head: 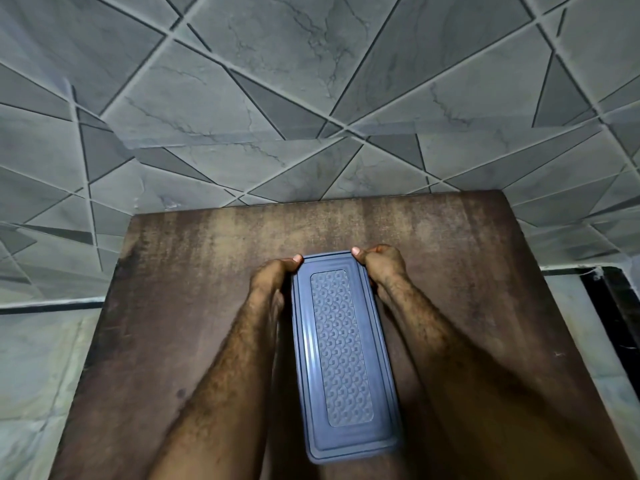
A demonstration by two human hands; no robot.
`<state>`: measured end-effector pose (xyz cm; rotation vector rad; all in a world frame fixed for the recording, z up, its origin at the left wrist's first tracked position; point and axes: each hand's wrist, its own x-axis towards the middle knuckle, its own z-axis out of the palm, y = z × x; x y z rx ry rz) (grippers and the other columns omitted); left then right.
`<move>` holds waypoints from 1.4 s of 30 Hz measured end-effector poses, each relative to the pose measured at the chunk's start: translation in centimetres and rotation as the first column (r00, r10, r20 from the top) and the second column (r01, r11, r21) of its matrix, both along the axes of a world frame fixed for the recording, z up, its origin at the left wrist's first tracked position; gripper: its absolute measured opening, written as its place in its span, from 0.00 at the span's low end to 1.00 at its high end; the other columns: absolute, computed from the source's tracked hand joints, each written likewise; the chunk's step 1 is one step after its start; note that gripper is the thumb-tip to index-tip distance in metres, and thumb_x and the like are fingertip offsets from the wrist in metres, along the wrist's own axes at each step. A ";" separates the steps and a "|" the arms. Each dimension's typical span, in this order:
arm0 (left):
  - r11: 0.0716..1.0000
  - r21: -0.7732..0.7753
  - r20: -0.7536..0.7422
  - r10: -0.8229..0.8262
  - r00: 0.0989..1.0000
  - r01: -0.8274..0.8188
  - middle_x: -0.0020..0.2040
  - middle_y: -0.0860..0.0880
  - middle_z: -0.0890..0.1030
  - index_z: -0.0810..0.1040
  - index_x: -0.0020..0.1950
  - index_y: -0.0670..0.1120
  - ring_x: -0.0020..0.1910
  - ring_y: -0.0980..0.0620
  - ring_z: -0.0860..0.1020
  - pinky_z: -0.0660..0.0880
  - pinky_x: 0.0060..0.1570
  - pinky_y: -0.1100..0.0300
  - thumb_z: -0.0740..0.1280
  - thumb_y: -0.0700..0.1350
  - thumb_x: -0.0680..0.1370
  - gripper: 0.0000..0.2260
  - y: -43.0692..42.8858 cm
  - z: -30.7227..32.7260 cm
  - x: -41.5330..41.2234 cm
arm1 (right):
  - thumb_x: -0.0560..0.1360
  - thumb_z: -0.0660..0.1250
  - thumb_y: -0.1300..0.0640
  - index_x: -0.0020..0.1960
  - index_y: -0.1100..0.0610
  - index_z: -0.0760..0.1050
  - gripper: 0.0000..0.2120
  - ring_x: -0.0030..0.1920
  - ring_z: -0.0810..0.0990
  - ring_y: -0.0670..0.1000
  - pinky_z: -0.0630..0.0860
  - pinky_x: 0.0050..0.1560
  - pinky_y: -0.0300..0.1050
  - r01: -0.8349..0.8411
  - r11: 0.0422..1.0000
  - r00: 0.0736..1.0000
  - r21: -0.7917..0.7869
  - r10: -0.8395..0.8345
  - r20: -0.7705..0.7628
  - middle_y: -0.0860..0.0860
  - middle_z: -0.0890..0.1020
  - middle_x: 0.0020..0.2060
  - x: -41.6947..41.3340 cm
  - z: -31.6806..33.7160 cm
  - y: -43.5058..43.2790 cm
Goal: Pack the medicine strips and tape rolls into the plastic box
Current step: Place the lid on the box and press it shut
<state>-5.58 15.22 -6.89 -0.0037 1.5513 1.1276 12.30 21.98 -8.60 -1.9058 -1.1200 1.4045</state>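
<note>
A long blue-grey plastic box lies lengthwise on the brown table, its patterned lid on top. My left hand grips the box's far left corner, thumb on the lid's edge. My right hand grips the far right corner the same way. Both forearms run along the box's sides. No medicine strips or tape rolls show; whatever is inside the box is hidden by the lid.
The brown wooden table has its far edge close behind the box. Beyond it rises a grey wall of angular tiles. Pale floor shows to the left and right of the table.
</note>
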 end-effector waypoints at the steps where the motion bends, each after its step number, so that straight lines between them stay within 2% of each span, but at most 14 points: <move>1: 1.000 -0.002 0.019 0.018 1.000 -0.018 0.42 0.39 0.84 0.81 0.43 0.38 0.40 0.43 0.84 0.83 0.44 0.48 0.74 0.36 0.68 0.06 0.1 -0.2 -0.2 | 0.60 0.74 0.43 0.31 0.55 0.72 0.18 0.36 0.77 0.53 0.78 0.48 0.52 0.003 1.000 1.000 0.010 -0.003 0.018 0.49 0.78 0.29 -0.1 0.0 0.1; 3: 1.000 -0.001 0.041 0.032 0.999 -0.032 0.47 0.37 0.83 0.81 0.46 0.37 0.44 0.41 0.83 0.82 0.48 0.46 0.74 0.36 0.67 0.10 0.1 -0.2 -0.3 | 0.64 0.74 0.45 0.30 0.55 0.71 0.17 0.36 0.76 0.53 0.77 0.47 0.50 -0.011 1.000 0.998 0.023 0.009 0.061 0.49 0.77 0.29 -0.2 -0.1 0.2; 6: 0.999 0.012 0.016 0.032 0.999 -0.032 0.40 0.40 0.84 0.81 0.43 0.38 0.35 0.45 0.82 0.83 0.37 0.51 0.73 0.36 0.70 0.04 -0.1 0.0 0.0 | 0.63 0.75 0.45 0.31 0.56 0.72 0.17 0.34 0.75 0.52 0.76 0.42 0.48 -0.015 1.000 0.998 0.015 0.014 0.059 0.49 0.77 0.27 0.0 -0.1 0.1; 8: 0.998 0.047 -0.025 0.030 0.999 -0.029 0.35 0.42 0.83 0.81 0.41 0.39 0.30 0.48 0.82 0.81 0.31 0.57 0.73 0.36 0.71 0.03 -0.4 0.2 0.4 | 0.65 0.76 0.48 0.32 0.55 0.73 0.15 0.30 0.73 0.51 0.72 0.35 0.44 -0.013 1.000 1.000 -0.005 0.013 -0.012 0.50 0.77 0.27 0.2 0.2 -0.1; 11: 0.995 0.095 -0.076 -0.026 0.997 0.033 0.32 0.46 0.84 0.81 0.42 0.40 0.30 0.50 0.81 0.79 0.29 0.62 0.72 0.36 0.73 0.02 -2.0 0.9 0.4 | 0.70 0.75 0.55 0.40 0.55 0.76 0.08 0.29 0.73 0.48 0.68 0.28 0.38 -0.037 0.998 0.988 -0.060 0.027 -0.154 0.50 0.79 0.32 1.1 0.7 -1.1; 15: 0.974 -0.034 -0.095 -0.225 0.970 0.222 0.39 0.46 0.83 0.80 0.45 0.45 0.36 0.52 0.79 0.77 0.35 0.62 0.73 0.41 0.73 0.03 -5.7 0.5 -0.5 | 0.70 0.74 0.54 0.41 0.54 0.78 0.07 0.35 0.77 0.49 0.73 0.38 0.43 -0.081 0.989 0.977 -0.124 0.054 -0.208 0.50 0.83 0.35 3.6 0.1 -4.5; 17: 0.978 -0.058 -0.087 -0.206 0.975 0.201 0.40 0.45 0.82 0.80 0.45 0.44 0.37 0.51 0.79 0.77 0.36 0.60 0.73 0.41 0.73 0.03 -6.9 0.0 -0.3 | 0.69 0.75 0.53 0.41 0.54 0.78 0.07 0.36 0.79 0.50 0.75 0.41 0.45 -0.062 0.989 0.973 -0.136 0.030 -0.229 0.52 0.85 0.37 4.3 -0.5 -6.1; 19: 0.985 -0.058 -0.132 -0.169 0.977 0.163 0.39 0.44 0.82 0.81 0.45 0.42 0.36 0.50 0.78 0.78 0.37 0.59 0.71 0.40 0.74 0.02 -7.1 0.0 0.3 | 0.69 0.75 0.53 0.40 0.55 0.78 0.08 0.34 0.80 0.49 0.75 0.38 0.44 -0.022 0.994 0.979 -0.109 -0.001 -0.204 0.52 0.84 0.36 4.2 -0.8 -6.6; 22: 0.987 -0.050 -0.238 -0.162 0.958 0.155 0.40 0.40 0.83 0.82 0.44 0.41 0.38 0.46 0.79 0.80 0.43 0.52 0.71 0.40 0.74 0.02 -6.5 -0.3 0.8 | 0.66 0.76 0.50 0.37 0.55 0.77 0.11 0.35 0.79 0.51 0.77 0.43 0.49 -0.003 0.999 0.999 -0.032 0.002 -0.052 0.52 0.83 0.34 3.6 -1.1 -6.2; 25: 0.988 -0.040 -0.259 -0.157 0.953 0.152 0.42 0.38 0.84 0.82 0.43 0.41 0.41 0.44 0.81 0.80 0.49 0.47 0.72 0.40 0.73 0.02 -6.7 -0.2 0.6 | 0.66 0.76 0.49 0.37 0.54 0.77 0.11 0.37 0.79 0.52 0.78 0.47 0.49 -0.020 1.000 1.000 0.000 0.020 0.023 0.52 0.83 0.35 3.5 -0.8 -6.2; 28: 0.987 0.017 -0.221 -0.150 0.964 0.157 0.43 0.39 0.84 0.82 0.45 0.40 0.43 0.44 0.81 0.80 0.51 0.48 0.72 0.39 0.74 0.03 -8.0 0.5 1.0 | 0.66 0.76 0.50 0.38 0.55 0.78 0.10 0.37 0.79 0.52 0.78 0.43 0.50 -0.036 0.999 0.998 -0.014 0.036 -0.044 0.53 0.84 0.37 3.8 0.1 -6.7; 32: 0.965 -0.003 -0.196 -0.257 0.946 0.261 0.43 0.42 0.82 0.80 0.49 0.40 0.41 0.47 0.80 0.80 0.46 0.51 0.72 0.38 0.73 0.06 -11.5 1.1 1.7 | 0.71 0.73 0.60 0.43 0.56 0.77 0.05 0.41 0.79 0.51 0.75 0.41 0.45 -0.104 0.992 0.982 -0.073 0.090 -0.166 0.55 0.82 0.42 5.4 1.4 -9.5; 37: 0.928 -0.046 -0.135 -0.372 0.918 0.369 0.37 0.47 0.78 0.78 0.49 0.42 0.35 0.52 0.77 0.79 0.36 0.57 0.73 0.37 0.72 0.08 -16.4 1.4 2.8 | 0.71 0.74 0.58 0.46 0.56 0.77 0.07 0.38 0.77 0.46 0.72 0.38 0.42 -0.148 0.979 0.975 -0.138 0.122 -0.184 0.49 0.81 0.37 8.5 1.7 -15.1; 42: 0.942 -0.094 -0.279 -0.337 0.899 0.323 0.36 0.47 0.81 0.80 0.45 0.44 0.34 0.50 0.79 0.81 0.38 0.53 0.76 0.41 0.69 0.09 -17.9 0.0 3.9 | 0.71 0.74 0.60 0.43 0.58 0.77 0.06 0.37 0.76 0.50 0.73 0.38 0.44 -0.107 0.989 0.983 -0.098 0.091 -0.158 0.54 0.80 0.35 8.7 1.0 -17.4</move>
